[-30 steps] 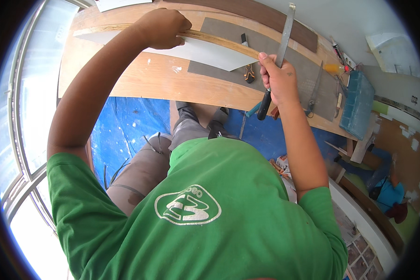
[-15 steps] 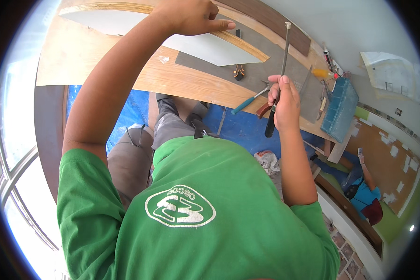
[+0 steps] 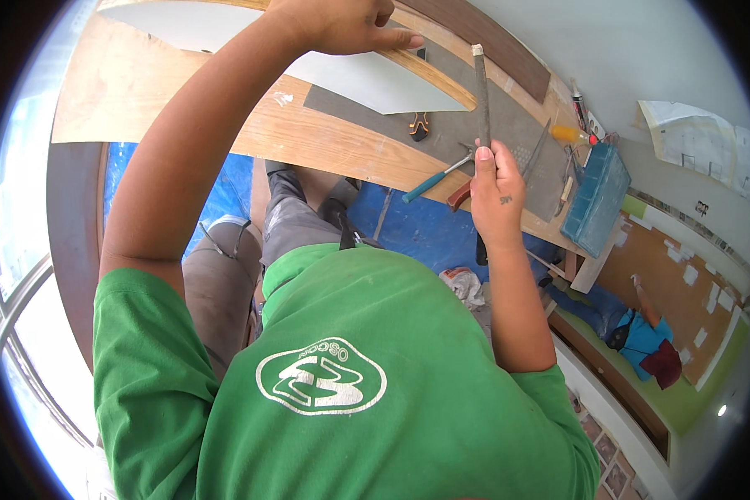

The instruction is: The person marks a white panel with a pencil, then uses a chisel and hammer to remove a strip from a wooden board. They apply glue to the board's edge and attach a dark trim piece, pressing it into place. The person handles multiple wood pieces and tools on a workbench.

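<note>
My left hand (image 3: 342,25) grips the upper plywood edge of a curved white-faced panel (image 3: 362,82) standing on the bench, its thumb lying along the edge. My right hand (image 3: 498,187) is closed around a long, flat metal file (image 3: 482,92) and holds it upright, right of the panel's pointed end and apart from it. Pale wrapping covers the file's tip. Its black handle shows below my palm. Under the panel's lower edge sits a black-and-orange spring clamp (image 3: 419,127). A teal-handled hammer (image 3: 433,182) and a tool with a red-brown grip (image 3: 459,197) lie left of my right hand.
A teal case (image 3: 596,200) stands at the bench's right end, beside an orange-yellow bottle (image 3: 568,134) and several hand tools. Blue sheeting (image 3: 408,233) covers the floor below. Further right, a person (image 3: 642,342) in a blue shirt works at a patched brown board (image 3: 679,275).
The file has turned to show its broad face and shifted slightly left, with my fingers higher on the blade. My left hand stays on the panel. The person at right has changed posture.
</note>
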`<state>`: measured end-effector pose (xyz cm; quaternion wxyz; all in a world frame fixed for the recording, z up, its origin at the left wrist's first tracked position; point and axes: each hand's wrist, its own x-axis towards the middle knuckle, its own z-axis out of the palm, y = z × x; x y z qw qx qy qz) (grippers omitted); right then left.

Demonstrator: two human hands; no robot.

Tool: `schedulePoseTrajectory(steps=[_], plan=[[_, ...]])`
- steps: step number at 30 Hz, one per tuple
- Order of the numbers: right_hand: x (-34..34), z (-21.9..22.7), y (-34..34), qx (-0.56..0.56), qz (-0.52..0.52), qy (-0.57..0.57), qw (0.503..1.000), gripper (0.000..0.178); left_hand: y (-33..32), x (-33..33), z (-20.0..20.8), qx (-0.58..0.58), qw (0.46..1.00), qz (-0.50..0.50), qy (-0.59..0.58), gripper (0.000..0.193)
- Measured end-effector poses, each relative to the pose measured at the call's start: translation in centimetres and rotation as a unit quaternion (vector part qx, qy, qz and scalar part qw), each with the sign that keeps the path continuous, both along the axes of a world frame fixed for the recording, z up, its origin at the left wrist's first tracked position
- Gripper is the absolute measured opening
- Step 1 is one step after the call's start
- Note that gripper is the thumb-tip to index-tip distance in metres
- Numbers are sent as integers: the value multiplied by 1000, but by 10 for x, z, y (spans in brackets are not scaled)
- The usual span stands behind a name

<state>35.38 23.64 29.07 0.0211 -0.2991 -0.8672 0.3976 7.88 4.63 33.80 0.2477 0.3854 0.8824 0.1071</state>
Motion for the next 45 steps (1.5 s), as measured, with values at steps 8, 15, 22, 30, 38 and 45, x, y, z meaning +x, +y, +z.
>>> schedulePoseTrajectory(steps=[8,15,22,30,38,45], plan=[[0,5,-9,46,28,42,998,29,0,-3,7,-15,1000,-14,-24,68],[-27,20,2,-67,-66,-14,995,31,4,-2,2,-20,999,-18,19,69],[8,29,-12,-71,-47,-27,996,32,5,-2,8,-48,999,-20,10,68],[-33,12,2,-45,-48,-11,998,33,4,-1,6,-25,999,-33,24,66],[-4,25,-21,-116,-75,-48,989,29,4,-3,-29,88,989,-19,118,74],[-34,23,4,-96,-97,2,991,30,7,-8,-39,82,990,-14,115,73]])
